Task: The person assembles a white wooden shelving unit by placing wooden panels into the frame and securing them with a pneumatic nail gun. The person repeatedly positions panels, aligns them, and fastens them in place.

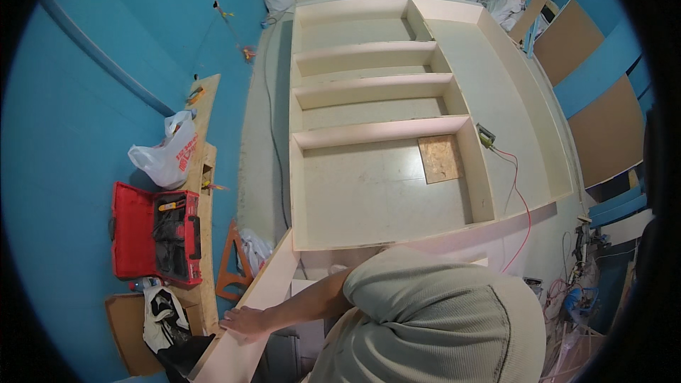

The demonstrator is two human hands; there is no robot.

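My right hand (246, 322) is at the lower left, at the end of a bare forearm coming across from the short green-grey sleeve. Its fingers are closed over the upper edge of a long white board (237, 354), which stands on edge and slants up toward the shelf frame. My left hand is out of the picture. Ahead lies a large white shelf frame (383, 131) on the floor, with several compartments and one long section on its right. A square wood panel (440, 158) is inside its nearest compartment. A green-black power tool (485, 135) with a red cord sits by a divider.
Along the left blue wall, a wooden plank bench (207, 241) holds an open red tool case (135, 234) and a white plastic bag (170, 149). An orange triangular square (232, 262) leans nearby. Brown and blue panels (606, 124) stand on the right, with cords and clutter (578, 298) below.
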